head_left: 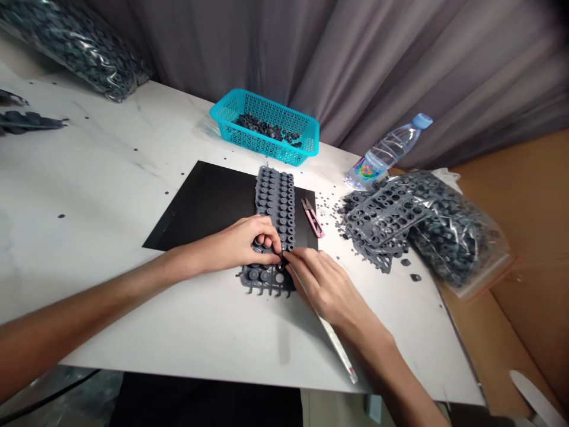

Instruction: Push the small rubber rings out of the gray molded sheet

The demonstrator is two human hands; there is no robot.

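A grey moulded rubber sheet [276, 193] with rows of round studs lies lengthwise in front of me, partly on a black mat [213, 198]. My left hand [255, 240] rests over its lower part, thumb and forefinger pinched on a small dark rubber piece [283, 257]. My right hand [322, 281] is closed round a slim white stick-like tool [338, 347], and its fingertips meet the left ones at that piece. The tool's working tip is hidden between the fingers. One round hole shows near the sheet's bottom edge. Pink thread snips [313, 218] lie just right of the sheet.
A turquoise basket [267, 148] of small dark pieces stands at the back. To the right are a water bottle [384, 154], a pile of perforated sheets [377, 222] and a filled plastic bag [462, 237]. Another full bag [84, 50] lies back left. A cardboard box [524, 237] borders the right.
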